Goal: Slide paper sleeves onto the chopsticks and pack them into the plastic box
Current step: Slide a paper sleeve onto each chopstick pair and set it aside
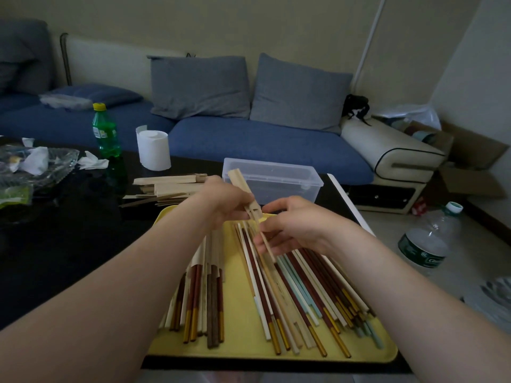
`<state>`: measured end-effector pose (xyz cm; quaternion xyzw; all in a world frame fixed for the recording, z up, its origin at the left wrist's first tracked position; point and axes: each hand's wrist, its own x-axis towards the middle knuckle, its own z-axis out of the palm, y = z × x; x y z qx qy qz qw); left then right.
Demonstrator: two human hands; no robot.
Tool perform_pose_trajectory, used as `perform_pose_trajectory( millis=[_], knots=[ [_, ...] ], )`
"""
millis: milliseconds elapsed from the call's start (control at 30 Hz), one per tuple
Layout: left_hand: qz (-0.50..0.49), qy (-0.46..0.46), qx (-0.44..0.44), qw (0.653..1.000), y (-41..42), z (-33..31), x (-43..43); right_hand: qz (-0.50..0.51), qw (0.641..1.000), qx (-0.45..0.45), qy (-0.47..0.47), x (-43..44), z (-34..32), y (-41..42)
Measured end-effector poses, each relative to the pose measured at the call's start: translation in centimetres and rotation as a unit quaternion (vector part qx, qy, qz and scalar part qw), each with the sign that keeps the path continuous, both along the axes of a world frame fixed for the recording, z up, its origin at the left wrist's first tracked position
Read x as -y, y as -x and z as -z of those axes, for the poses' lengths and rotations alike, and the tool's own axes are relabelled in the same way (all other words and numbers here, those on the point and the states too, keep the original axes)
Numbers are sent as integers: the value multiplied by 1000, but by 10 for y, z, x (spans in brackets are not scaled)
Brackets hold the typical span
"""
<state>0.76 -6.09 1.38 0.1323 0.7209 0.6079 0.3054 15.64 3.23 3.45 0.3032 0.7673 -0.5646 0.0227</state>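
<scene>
Chopsticks [301, 294] lie loose in a fanned heap on the right half of the yellow tray [243, 322]. They are a mix of white, dark red, pale blue and plain wood, many with gold ends pointing at the tray's near edge. On the tray's left half I see a smaller bunch of sleeved chopsticks [206, 272], their far ends covered in paper. Above the tray's far edge, both hands meet around one piece. My read is that the left hand [224, 203] grips a tan paper sleeve [243, 186] with fingers curled round its lower part, and the sleeve slants up and away beyond the tray. The right hand [293, 225] pinches a pale wooden chopstick [266, 244] just below the sleeve's mouth. I cannot tell whether it holds one stick or a pair, nor how far it sits inside the paper. The clear plastic box [318, 181] stands on the dark desk [69, 244] just beyond the tray's far right corner, lid off. I cannot make out any contents through its walls. A pile of spare sleeves [166, 186] lies on the desk just past the tray's far left corner. Farther from the tray that way stand a white tissue roll [153, 149] and a green bottle [106, 131]. A blue sofa [262, 142] runs behind the desk, well beyond the tray.
</scene>
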Motion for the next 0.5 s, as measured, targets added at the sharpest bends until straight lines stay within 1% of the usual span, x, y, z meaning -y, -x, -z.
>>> perform_pose_trajectory(
  millis=[67, 133, 167, 233, 267, 367, 500],
  knots=[
    [36, 18, -6, 999, -5, -1, 2, -2, 1000, -4, -9, 1, 0, 0],
    [51, 34, -12, 998, -4, -1, 2, -8, 998, 29, -55, 1, -2, -1],
    [56, 40, -13, 998, -4, -2, 2, -17, 993, 64, -99, 1, -2, -2],
    [63, 54, -13, 996, -3, -2, 4, -51, 970, 147, -187, 0, -1, -1],
    [67, 64, -17, 996, -1, 0, 5, -70, 958, 182, -210, 0, -1, 0],
    [81, 98, -27, 991, 1, 1, 5, -108, 937, 245, -224, 6, 4, 2],
    [106, 129, -32, 985, 3, 4, 3, -90, 922, 278, -252, 12, 11, 4]
  ],
)
